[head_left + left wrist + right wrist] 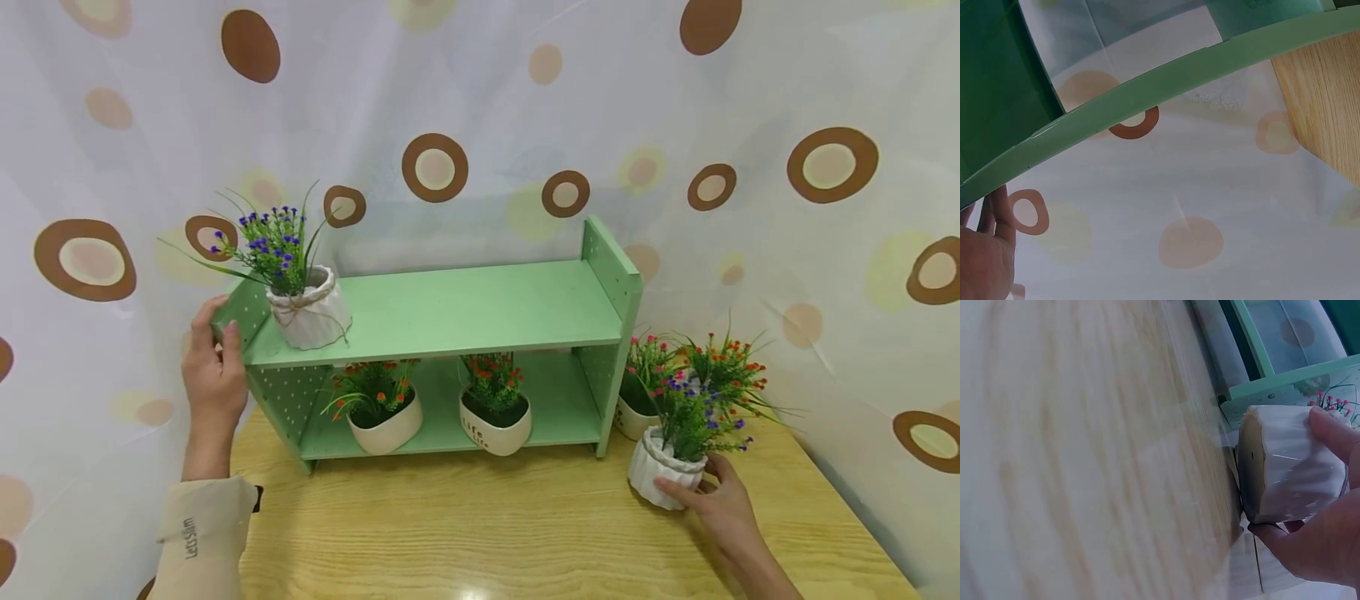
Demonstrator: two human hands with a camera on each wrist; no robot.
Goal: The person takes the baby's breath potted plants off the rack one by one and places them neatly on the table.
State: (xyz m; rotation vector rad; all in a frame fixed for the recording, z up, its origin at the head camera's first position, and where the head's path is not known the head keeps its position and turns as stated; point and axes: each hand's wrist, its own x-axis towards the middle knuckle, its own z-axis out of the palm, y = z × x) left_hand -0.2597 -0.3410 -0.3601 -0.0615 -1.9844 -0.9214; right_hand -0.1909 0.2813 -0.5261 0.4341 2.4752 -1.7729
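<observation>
My left hand [212, 379] grips the upper left side panel of a green two-tier shelf [480, 308], thumb on the inner side and fingers outside. In the left wrist view its fingers lie against the green panel edge [1116, 94]. Beside the shelf's right end, my right hand [723, 504] holds a white pleated flowerpot [656, 477] with purple artificial flowers. The right wrist view shows the thumb and fingers around this pot [1297, 465], its flat base visible. A similar white pot [311, 312] with purple flowers stands on the top board at the left.
Two cream oval pots [386, 425] with orange-red flowers sit on the lower board. Right of the shelf, another cream pot [633, 421] with pink flowers and a plant with orange-red flowers [723, 367] stand on the wooden table [465, 517]. A patterned curtain [495, 100] hangs behind.
</observation>
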